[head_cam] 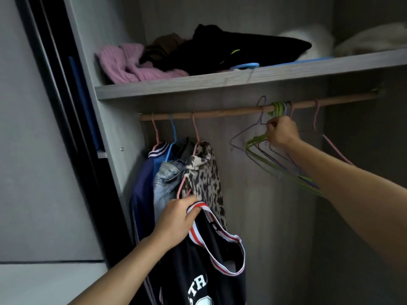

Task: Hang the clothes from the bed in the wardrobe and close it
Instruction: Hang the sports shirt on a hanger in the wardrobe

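Closest to the camera, down at 6 o'clock, the left hand (176, 219) has its fingers curled round the neckline of a black sports jersey with red-and-white striped trim (198, 278). The jersey hangs loose from that grip, not on any hanger, with white letters partly showing on its front.

Just past it, toward 11 o'clock, 3 garments hang side by side on the thin wooden rod (220, 112): a leopard-print top (207, 172) on a pink wire hanger, a pale blue denim piece (167, 179) on a blue hanger, and a navy jacket with a white-striped collar (143, 188) on another pink one, right up against the grey wardrobe side panel (105, 119).

Out at 2 o'clock the right hand (282, 133) is reached up under the rod, fingers closed on a bunch of empty wire hangers, mostly lime green (264, 159). Their hooks are over the rod. A lilac empty hanger (248, 128) sits just at 9 o'clock of that hand, and a pink empty hanger (330, 139) at 3 o'clock of it.

Above the rod, at 12 o'clock, a grey wood-grain shelf (220, 81) carries a pink ribbed knit (125, 62), a crumpled black garment (242, 49), a light blue plastic hanger (244, 66) and something white and fluffy (312, 40), too blurred to make out. The wardrobe is open.
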Demonstrator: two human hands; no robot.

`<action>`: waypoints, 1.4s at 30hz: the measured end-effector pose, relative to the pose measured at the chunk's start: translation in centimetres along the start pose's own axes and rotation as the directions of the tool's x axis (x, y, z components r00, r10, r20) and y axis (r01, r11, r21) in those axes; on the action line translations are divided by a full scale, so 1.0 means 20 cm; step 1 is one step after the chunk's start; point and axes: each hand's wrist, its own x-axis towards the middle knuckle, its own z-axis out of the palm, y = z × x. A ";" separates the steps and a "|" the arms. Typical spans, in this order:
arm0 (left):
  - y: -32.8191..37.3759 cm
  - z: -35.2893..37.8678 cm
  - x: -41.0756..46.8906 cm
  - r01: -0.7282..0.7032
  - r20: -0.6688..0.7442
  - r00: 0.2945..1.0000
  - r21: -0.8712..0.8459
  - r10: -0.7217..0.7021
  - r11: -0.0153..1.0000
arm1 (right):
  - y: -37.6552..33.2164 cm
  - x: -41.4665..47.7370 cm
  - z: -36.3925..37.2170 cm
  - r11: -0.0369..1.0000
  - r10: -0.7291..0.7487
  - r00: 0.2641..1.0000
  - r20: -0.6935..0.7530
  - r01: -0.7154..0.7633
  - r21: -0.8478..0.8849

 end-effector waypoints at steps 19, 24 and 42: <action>-0.03 -0.15 -0.23 0.006 0.031 0.999 0.121 -0.009 0.993 | -0.16 -0.36 -0.06 0.926 0.188 0.982 0.000 -0.178 0.333; -0.01 -0.05 -0.19 0.063 0.000 0.998 0.191 -0.065 0.980 | 0.04 -0.78 -0.08 0.785 0.131 0.985 0.108 -0.170 0.595; 0.15 0.17 -0.15 0.173 -0.036 0.985 0.268 -0.169 0.948 | 0.56 -1.30 -0.26 0.957 -0.128 0.938 0.323 0.031 0.288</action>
